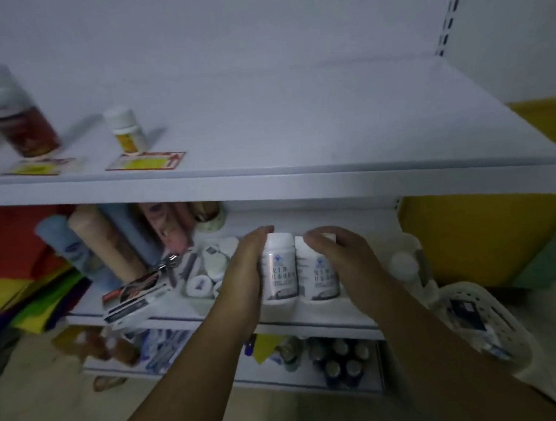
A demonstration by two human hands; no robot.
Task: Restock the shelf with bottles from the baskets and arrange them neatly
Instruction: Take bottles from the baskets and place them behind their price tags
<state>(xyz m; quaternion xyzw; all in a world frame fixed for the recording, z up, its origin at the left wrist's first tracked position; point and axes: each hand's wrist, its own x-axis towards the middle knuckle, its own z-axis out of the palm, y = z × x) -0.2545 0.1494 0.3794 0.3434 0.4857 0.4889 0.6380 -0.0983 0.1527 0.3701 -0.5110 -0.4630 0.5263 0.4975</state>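
White plastic, with grey-and-white printed labels, makes up the two bottles standing upright side by side at the front edge of the middle shelf (322,318), at about 6 o'clock of the view's centre; the left bottle (278,268) and the right bottle (317,269) touch each other; the left hand (241,269) lies flat against the outer side of the left bottle, fingers together and straight, pointing toward 12 o'clock; the right hand (342,262) curls over the top and outer side of the right bottle, fingers bent and closed on it; the pair is pressed between the two hands; at 9 o'clock of the bottles lie several small white tubs (207,272), jumbled, and further at 9 o'clock a dark flat box (134,295) overhangs the shelf edge, tilted; beyond, at 10 o'clock, rolled tubes (102,249) lean under the upper shelf (332,156); on that upper shelf, at 10 o'clock of the view, a small white bottle with a yellow label (127,130) stands upright behind a price card (146,162), and a larger red-labelled bottle (20,120) stands well apart at its 9 o'clock, blurred; at 4 o'clock of the held pair a white perforated basket (487,318) sits low beside the shelving; its contents are too blurred to tell; at 6 o'clock, on the lowest shelf, dark-capped bottles (340,358) cluster.
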